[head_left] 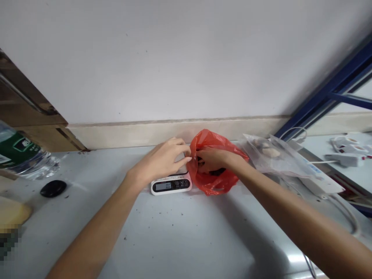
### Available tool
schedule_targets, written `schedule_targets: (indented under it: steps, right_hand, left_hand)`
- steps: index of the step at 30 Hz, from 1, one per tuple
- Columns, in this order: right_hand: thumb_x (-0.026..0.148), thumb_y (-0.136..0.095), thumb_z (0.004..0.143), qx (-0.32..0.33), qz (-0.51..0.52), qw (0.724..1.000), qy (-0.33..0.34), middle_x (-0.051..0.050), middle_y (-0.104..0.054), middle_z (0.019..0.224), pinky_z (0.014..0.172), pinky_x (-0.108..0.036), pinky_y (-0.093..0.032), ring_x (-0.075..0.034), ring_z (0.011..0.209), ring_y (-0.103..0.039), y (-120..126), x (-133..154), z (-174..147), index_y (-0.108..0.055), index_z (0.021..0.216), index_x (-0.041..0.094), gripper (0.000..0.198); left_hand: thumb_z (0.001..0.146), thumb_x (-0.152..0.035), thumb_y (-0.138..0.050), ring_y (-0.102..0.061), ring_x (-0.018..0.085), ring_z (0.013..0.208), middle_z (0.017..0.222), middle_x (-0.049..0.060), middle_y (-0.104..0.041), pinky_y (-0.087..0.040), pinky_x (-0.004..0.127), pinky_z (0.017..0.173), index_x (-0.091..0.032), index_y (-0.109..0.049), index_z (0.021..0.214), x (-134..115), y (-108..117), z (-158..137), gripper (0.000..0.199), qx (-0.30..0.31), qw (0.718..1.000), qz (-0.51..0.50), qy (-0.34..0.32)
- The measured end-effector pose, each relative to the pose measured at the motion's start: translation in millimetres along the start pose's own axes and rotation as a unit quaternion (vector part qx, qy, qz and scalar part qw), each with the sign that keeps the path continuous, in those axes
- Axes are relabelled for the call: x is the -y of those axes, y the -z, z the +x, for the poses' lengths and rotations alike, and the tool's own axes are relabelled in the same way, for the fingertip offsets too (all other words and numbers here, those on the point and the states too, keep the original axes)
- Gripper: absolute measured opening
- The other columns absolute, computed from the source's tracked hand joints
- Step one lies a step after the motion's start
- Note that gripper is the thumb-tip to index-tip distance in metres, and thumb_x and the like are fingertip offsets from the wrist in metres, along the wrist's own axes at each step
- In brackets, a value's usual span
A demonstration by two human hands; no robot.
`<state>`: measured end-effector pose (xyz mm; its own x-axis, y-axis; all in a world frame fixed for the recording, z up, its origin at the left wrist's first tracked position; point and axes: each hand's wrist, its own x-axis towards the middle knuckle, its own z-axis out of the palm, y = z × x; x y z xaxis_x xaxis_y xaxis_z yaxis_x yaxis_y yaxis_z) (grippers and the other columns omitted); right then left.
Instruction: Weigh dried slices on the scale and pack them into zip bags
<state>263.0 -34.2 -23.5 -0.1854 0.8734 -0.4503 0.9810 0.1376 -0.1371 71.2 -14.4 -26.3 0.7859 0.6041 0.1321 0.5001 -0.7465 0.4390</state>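
My left hand [164, 158] hovers over a small white kitchen scale [171, 185], palm down. Its fingers are bent but apart, with thumb and forefinger tips close to the rim of a red plastic bag [209, 186]. The scale's display reads 0.0. Inside the mouth of that bag is my right hand [213, 158], its fingers curled downward among dark contents. What those fingers hold, if anything, is hidden. The bag stands open against the scale's right side.
On the right lie a clear zip bag [269, 153] with pale pieces inside, a white power strip [322, 186] and cables. A black oval object [53, 188] and a large water bottle [24, 151] are at left. Dark crumbs dot the grey tabletop [162, 240].
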Motion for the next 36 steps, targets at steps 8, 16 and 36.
schedule_targets:
  steps: [8,16,36]
  right_hand:
    - [0.006,-0.061,0.080,-0.037,0.053,0.998,0.028,-0.003,-0.076,0.090,0.066,-0.026,-0.048,-0.019,0.082,-0.070,-8,-22,3,-0.076,0.094,0.025,0.028]
    - [0.015,-0.076,0.067,-0.021,0.145,0.989,0.014,-0.001,-0.079,0.089,0.069,-0.027,-0.055,-0.023,0.084,-0.073,24,-44,-12,-0.079,0.084,0.025,0.020]
    - [0.033,-0.077,0.068,0.079,0.274,0.955,0.087,-0.003,-0.079,0.089,0.073,-0.030,-0.057,-0.023,0.085,-0.073,34,-48,-27,-0.083,0.094,0.025,0.029]
  left_hand:
    - [0.099,-0.038,-0.049,-0.066,0.023,0.098,0.107,0.004,-0.074,-0.051,0.037,0.087,-0.023,-0.072,0.099,8,23,-11,0.028,-0.043,0.999,0.015,0.024]
    - [0.097,-0.041,-0.052,-0.069,0.024,0.101,0.110,0.004,-0.077,-0.053,0.035,0.087,-0.022,-0.074,0.100,17,39,-21,0.029,-0.031,0.998,0.013,0.055]
    - [0.097,-0.035,-0.050,-0.067,0.025,0.116,0.128,0.004,-0.075,-0.051,0.032,0.091,-0.027,-0.074,0.123,15,40,-24,0.036,0.104,0.989,0.017,0.102]
